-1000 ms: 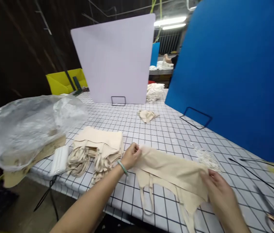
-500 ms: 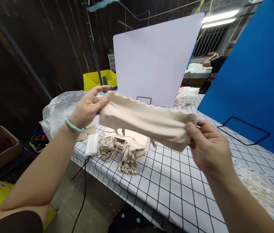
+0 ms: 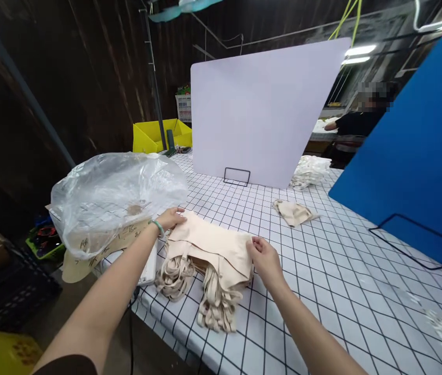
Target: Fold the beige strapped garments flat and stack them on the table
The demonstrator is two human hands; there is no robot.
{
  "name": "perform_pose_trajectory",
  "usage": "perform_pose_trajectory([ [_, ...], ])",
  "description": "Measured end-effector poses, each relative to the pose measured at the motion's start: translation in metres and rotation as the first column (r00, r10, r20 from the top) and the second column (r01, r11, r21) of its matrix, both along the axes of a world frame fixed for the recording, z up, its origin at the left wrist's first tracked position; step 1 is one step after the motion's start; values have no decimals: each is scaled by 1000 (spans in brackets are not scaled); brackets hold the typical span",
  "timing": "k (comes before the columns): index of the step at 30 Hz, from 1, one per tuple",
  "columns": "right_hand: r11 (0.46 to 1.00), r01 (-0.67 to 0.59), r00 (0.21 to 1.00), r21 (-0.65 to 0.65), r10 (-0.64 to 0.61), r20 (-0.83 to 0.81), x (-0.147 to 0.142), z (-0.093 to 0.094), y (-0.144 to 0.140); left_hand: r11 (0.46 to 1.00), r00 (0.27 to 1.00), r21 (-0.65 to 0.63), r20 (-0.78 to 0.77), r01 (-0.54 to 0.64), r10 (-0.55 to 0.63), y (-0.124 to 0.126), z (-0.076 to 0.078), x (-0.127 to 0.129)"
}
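Observation:
A beige strappy top (image 3: 217, 232) lies flat over a stack of similar tops, whose looped straps (image 3: 218, 307) hang in bundles toward the table's front edge. At its upper left corner is my left hand (image 3: 171, 219), fingers closed on the fabric, with a green bangle at the wrist. My right hand (image 3: 263, 256) pinches its right edge between thumb and fingers. Another small beige fabric piece (image 3: 294, 212) lies crumpled farther back to the right.
A clear plastic bag (image 3: 119, 187) and marked brown paper (image 3: 78, 265) lie left. A white panel (image 3: 260, 114) and blue panel (image 3: 416, 146) stand on the checked table (image 3: 279, 323). White fabric (image 3: 310, 171) is piled behind. A person (image 3: 361, 122) works at the back right.
Both hands have come down with the top from mid-air onto the stack. The small beige piece at the back right, earlier out of sight behind the held fabric, now shows.

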State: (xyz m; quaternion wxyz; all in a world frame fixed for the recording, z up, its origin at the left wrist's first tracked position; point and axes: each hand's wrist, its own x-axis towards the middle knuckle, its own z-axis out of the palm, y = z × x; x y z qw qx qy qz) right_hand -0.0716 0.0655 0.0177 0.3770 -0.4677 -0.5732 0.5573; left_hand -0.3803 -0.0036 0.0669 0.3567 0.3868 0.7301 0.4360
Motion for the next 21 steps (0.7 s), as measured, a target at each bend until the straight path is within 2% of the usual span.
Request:
perform_pose_trajectory([
  [2, 1000, -8, 1000, 22, 7, 25, 2, -3, 0, 1000, 998, 8, -59, 7, -7, 5, -11, -5],
  [5, 997, 28, 994, 71, -35, 101, 4, -3, -1, 1000, 983, 28, -184, 7, -2, 11, -13, -13],
  [7, 975, 50, 964, 219, -105, 246, 3, -3, -2, 1000, 958, 30, -288, 2, 7, 15, -11, -14],
  [8, 941, 32, 935, 336, -147, 323, 3, -3, -2, 1000, 939, 31, -343, 4, 7, 16, -10, -12],
  [10, 820, -68, 877, 568, -223, 427, 0, -3, 0, 998, 902, 46, -431, 31, -9, 17, -10, -5],
  [11, 755, -138, 856, 641, -234, 461, -2, -3, 2, 997, 881, 48, -472, 67, -37, 16, -11, -1],
  [12, 714, -213, 836, 668, -220, 502, -4, -3, 3, 992, 849, 26, -521, 120, -89, 14, -12, 4],
  [13, 702, -292, 811, 649, -178, 557, -7, -3, 4, 984, 806, -30, -569, 177, -163, 12, -14, 9],
  [15, 728, -441, 735, 525, -43, 677, -12, -4, 3, 944, 703, -214, -630, 252, -330, 7, -16, 16],
  [17, 760, -533, 661, 372, 99, 743, -17, -6, 0, 890, 630, -388, -636, 239, -446, 2, -17, 18],
  [19, 760, -577, 647, 298, 203, 735, -18, -7, 3, 876, 588, -448, -665, 180, -460, 2, -13, 18],
  [21, 771, -541, 719, 336, 217, 660, -13, -7, 20, 904, 513, -417, -757, 98, -405, 3, -4, 25],
])
